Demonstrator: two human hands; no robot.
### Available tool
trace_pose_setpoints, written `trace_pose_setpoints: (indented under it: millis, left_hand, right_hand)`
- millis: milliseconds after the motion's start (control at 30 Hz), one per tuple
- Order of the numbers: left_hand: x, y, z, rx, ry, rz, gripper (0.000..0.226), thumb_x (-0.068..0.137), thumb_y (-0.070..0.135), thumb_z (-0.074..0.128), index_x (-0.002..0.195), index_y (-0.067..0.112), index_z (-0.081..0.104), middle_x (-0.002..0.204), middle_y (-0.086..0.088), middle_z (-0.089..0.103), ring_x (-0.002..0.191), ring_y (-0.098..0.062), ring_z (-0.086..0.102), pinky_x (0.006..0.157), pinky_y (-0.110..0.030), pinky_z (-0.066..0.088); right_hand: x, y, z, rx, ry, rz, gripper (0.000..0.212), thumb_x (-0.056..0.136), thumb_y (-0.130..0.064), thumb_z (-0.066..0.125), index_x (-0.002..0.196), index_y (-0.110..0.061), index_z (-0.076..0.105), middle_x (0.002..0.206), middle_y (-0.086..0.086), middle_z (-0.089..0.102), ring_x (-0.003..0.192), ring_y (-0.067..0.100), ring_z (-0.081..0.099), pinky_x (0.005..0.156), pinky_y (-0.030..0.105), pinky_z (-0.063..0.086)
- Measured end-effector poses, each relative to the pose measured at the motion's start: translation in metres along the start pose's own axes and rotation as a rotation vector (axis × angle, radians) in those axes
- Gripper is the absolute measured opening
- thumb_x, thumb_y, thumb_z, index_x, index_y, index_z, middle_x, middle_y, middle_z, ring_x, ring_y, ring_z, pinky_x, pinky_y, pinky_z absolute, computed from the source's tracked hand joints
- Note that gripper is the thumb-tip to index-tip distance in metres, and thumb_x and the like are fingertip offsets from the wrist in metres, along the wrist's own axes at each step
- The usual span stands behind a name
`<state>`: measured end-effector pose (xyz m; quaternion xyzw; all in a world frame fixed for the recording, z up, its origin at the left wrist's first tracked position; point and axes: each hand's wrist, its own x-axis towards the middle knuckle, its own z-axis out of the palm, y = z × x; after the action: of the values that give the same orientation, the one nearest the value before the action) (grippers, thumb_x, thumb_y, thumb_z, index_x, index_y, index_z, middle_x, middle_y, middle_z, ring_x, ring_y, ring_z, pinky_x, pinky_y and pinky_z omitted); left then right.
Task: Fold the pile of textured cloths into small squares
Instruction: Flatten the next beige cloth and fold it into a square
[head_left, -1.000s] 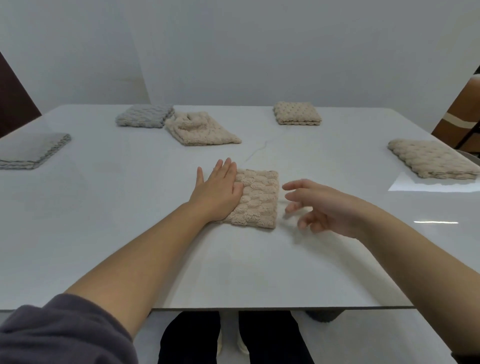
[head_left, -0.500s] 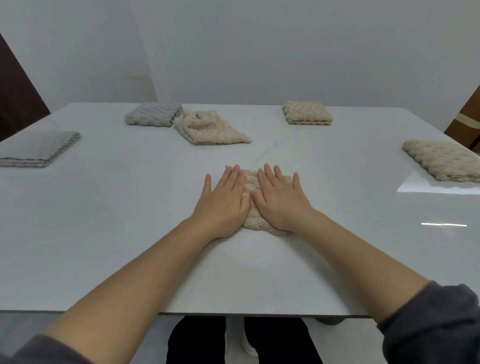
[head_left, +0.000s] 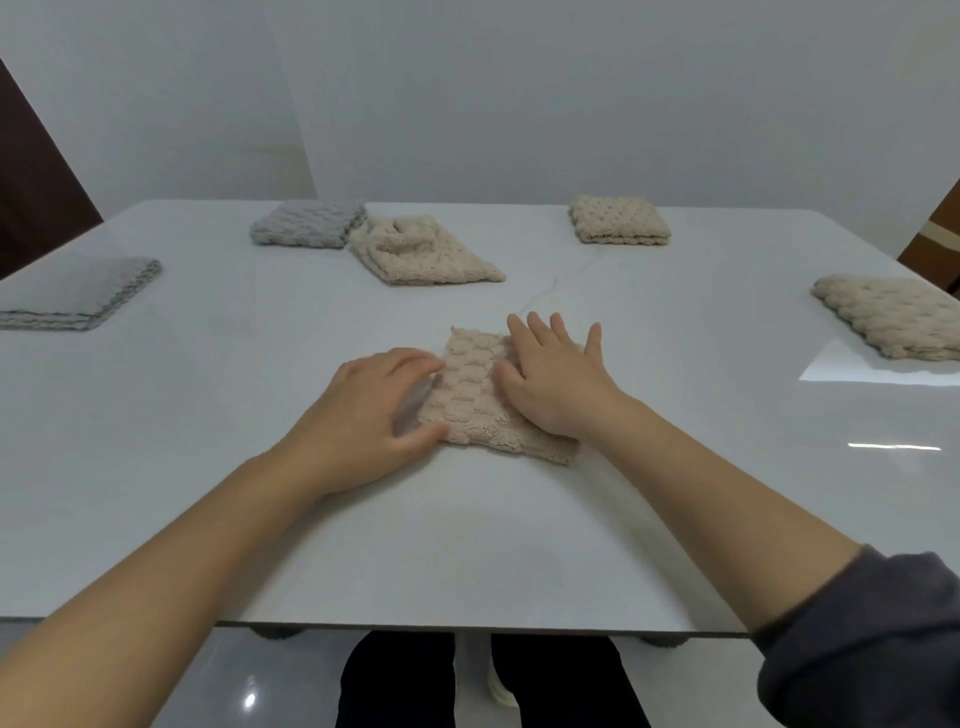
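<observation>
The white table (head_left: 208, 493) fills most of my view. Set well apart on it are a grey folded cloth (head_left: 78, 296) at my left, a far grey cloth (head_left: 306, 223) touching a loosely folded beige cloth (head_left: 415, 254), a far beige square (head_left: 618, 221), and a right beige cloth (head_left: 893, 317).

The beige cloth in hand (head_left: 470, 389) lies folded near the middle, close in front of me. My right hand (head_left: 556, 384) lies flat on its right half, fingers straight and spread, pinning it down. My left hand (head_left: 374, 415) is curled at its left edge, thumb at the near corner. I cannot tell if those fingers actually have the edge.

I judge I'm squaring up this fold. Next I need a sure hold on that edge, keeping the layers aligned.
</observation>
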<state>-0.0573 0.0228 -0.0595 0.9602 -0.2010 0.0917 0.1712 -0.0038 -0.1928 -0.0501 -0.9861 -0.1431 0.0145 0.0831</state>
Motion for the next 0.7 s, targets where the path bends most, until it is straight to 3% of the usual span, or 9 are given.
trace_pose_setpoints:
  millis: [33,100,167,233,333,433,533,633,700]
  left_hand:
    - [-0.002,0.000,-0.002,-0.040,0.058,-0.066,0.048,0.085,0.054,0.048,0.126,0.029,0.056,0.124,0.016,0.055,0.114,-0.004,0.050,0.102,-0.031,0.036]
    - [-0.002,0.002,-0.007,-0.185,0.081,-0.279,0.011,0.090,0.030,0.056,0.097,0.032,0.064,0.094,0.015,0.063,0.082,-0.003,0.058,0.078,-0.025,0.045]
    - [0.001,0.005,-0.010,-0.373,-0.003,-0.462,0.017,0.090,0.017,0.055,0.084,0.028,0.067,0.073,0.010,0.065,0.058,-0.007,0.057,0.059,-0.022,0.043]
    - [0.003,0.008,-0.015,-0.573,-0.121,-0.543,0.017,0.090,0.011,0.053,0.086,0.016,0.069,0.061,0.005,0.062,0.044,-0.012,0.049,0.045,-0.020,0.035]
    - [0.007,0.013,-0.021,-0.797,-0.256,-0.569,0.012,0.091,0.007,0.050,0.094,0.006,0.062,0.059,-0.001,0.055,0.038,-0.013,0.038,0.039,-0.018,0.024]
    - [0.015,0.011,-0.024,-1.013,-0.341,-0.586,0.008,0.092,0.009,0.050,0.099,0.011,0.054,0.059,-0.003,0.050,0.036,-0.011,0.031,0.038,-0.019,0.019]
    - [0.023,0.008,-0.027,-0.971,-0.382,-0.568,0.003,0.093,0.011,0.053,0.095,0.012,0.054,0.057,-0.003,0.051,0.036,-0.011,0.029,0.038,-0.020,0.019]
    - [0.028,0.005,-0.031,-0.965,-0.551,-0.590,0.013,0.090,0.018,0.060,0.083,0.014,0.050,0.059,-0.004,0.052,0.035,-0.010,0.029,0.038,-0.019,0.017]
    - [0.033,0.006,-0.033,-1.021,-0.662,-0.601,0.023,0.080,0.022,0.066,0.097,0.014,0.052,0.061,-0.005,0.055,0.033,-0.008,0.029,0.035,-0.017,0.020]
  right_hand:
    - [0.003,-0.004,-0.001,0.004,0.009,-0.004,0.062,0.101,-0.042,0.019,0.156,-0.017,0.005,0.164,0.007,0.003,0.150,0.028,-0.005,0.116,0.060,-0.010]
    - [0.008,-0.008,0.001,0.004,0.017,0.016,0.061,0.102,-0.041,0.018,0.156,-0.016,0.006,0.164,0.008,0.002,0.150,0.030,-0.006,0.115,0.060,-0.009]
    - [0.014,-0.007,0.007,-0.030,0.013,0.062,0.062,0.102,-0.044,0.016,0.156,-0.016,0.007,0.164,0.009,0.003,0.150,0.032,-0.006,0.115,0.061,-0.008]
    - [0.016,-0.005,0.015,-0.052,0.000,0.092,0.063,0.101,-0.046,0.014,0.156,-0.016,0.008,0.163,0.009,0.005,0.150,0.032,-0.005,0.115,0.062,-0.006]
    - [0.017,-0.004,0.021,-0.035,0.003,0.082,0.063,0.101,-0.047,0.013,0.156,-0.017,0.009,0.163,0.008,0.007,0.150,0.031,-0.003,0.115,0.061,-0.005]
    - [0.016,-0.004,0.021,-0.015,0.016,0.078,0.062,0.101,-0.047,0.015,0.156,-0.018,0.010,0.163,0.007,0.009,0.150,0.030,-0.001,0.116,0.060,-0.003]
    - [0.015,-0.004,0.022,-0.008,0.024,0.083,0.062,0.101,-0.048,0.015,0.156,-0.019,0.011,0.163,0.006,0.010,0.150,0.028,0.001,0.117,0.059,-0.002]
    - [0.016,-0.004,0.023,0.005,0.034,0.085,0.062,0.101,-0.048,0.016,0.156,-0.020,0.012,0.163,0.005,0.011,0.150,0.027,0.003,0.117,0.058,-0.002]
    - [0.016,-0.004,0.024,0.011,0.043,0.087,0.062,0.101,-0.048,0.017,0.155,-0.020,0.013,0.163,0.004,0.012,0.150,0.026,0.004,0.117,0.058,-0.002]
